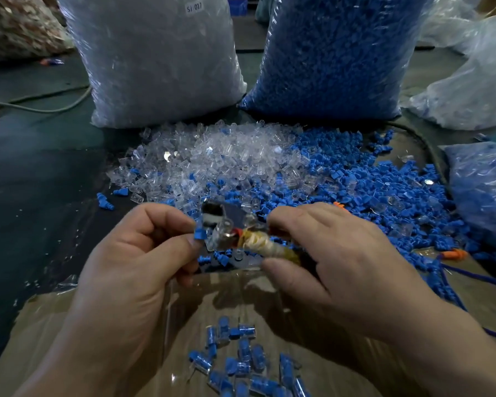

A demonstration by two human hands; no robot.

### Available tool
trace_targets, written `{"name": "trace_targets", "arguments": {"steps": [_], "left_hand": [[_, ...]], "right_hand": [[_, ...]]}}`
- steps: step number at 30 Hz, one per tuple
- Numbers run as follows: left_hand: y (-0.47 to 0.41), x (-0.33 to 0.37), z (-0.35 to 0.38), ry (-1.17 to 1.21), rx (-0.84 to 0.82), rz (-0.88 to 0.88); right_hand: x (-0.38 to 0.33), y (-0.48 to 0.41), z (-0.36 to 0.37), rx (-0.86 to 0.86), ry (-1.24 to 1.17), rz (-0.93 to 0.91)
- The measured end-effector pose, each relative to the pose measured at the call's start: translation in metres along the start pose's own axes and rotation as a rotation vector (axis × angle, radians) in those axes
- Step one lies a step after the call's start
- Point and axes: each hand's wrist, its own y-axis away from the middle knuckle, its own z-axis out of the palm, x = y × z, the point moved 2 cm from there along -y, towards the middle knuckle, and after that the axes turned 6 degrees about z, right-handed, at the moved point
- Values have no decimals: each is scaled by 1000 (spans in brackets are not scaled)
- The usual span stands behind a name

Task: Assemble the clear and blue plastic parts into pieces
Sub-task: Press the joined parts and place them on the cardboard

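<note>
The likeliest fault from here is a crooked entry: the left hand (143,253) pinches a small blue plug (200,233) between thumb and forefinger, just on the near side of the loose pile (241,167). The plug's nose meets a clear sleeve (222,229) that sits against the metal head of a tool (232,214). If the two are not in line, the plug could jam part-way or pop out of the pinch and vanish among the like-coloured parts of the pile. The right hand (335,259) is curled round the tool's handle, also just near of the pile. Whether the sleeve is seated in the tool or merely pressed to it cannot be told, and a loose sleeve would skid off smooth metal under a push. The plug is opaque, matt blue, with a stepped, ribbed look; the sleeve is glossy, see-through and tubular. The tool's head is shiny plate, its handle bulked out with cream and yellow bands. Finished pieces (241,359), blue inside clear, lie nearer the person than the pile, on brown cardboard (69,325) under a film. Beyond the pile stand a crinkled bag of clear parts (155,58) and a bag of blue parts (335,53).
</note>
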Motion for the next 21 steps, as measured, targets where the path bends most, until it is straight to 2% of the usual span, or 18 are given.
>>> {"name": "trace_targets", "arguments": {"steps": [3,21], "left_hand": [[0,1,-2,-30,-33,32],[2,-1,-3,-83,-41,109]], "right_hand": [[0,1,2,-57,-13,0],[2,1,1,-7,34,-81]]}}
